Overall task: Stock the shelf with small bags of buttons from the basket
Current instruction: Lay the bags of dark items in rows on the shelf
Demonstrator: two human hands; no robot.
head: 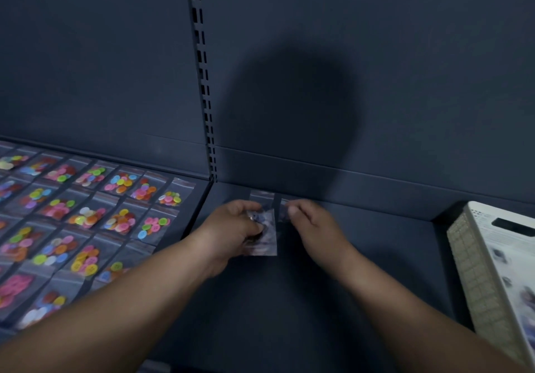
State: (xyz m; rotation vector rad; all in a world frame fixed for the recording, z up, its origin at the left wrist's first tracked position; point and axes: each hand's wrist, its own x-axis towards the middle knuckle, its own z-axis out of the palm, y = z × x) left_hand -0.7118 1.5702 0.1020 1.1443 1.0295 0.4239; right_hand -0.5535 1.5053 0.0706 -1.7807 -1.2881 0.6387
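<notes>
Centrally, left grip (236, 227) clasps bags (265, 241), right grip (307, 219) pinches one bag (283, 213).

Two hands: left hand (231, 227), right hand (309, 225). Three small bags of dark buttons: first bag (262, 196) by the back wall, second bag (266, 243) in the left grip, third bag (283, 213) pinched by the right. One basket (469, 271). Bright-button bags (86, 216): seven in the back row, and the rest run off frame uncounted.
</notes>
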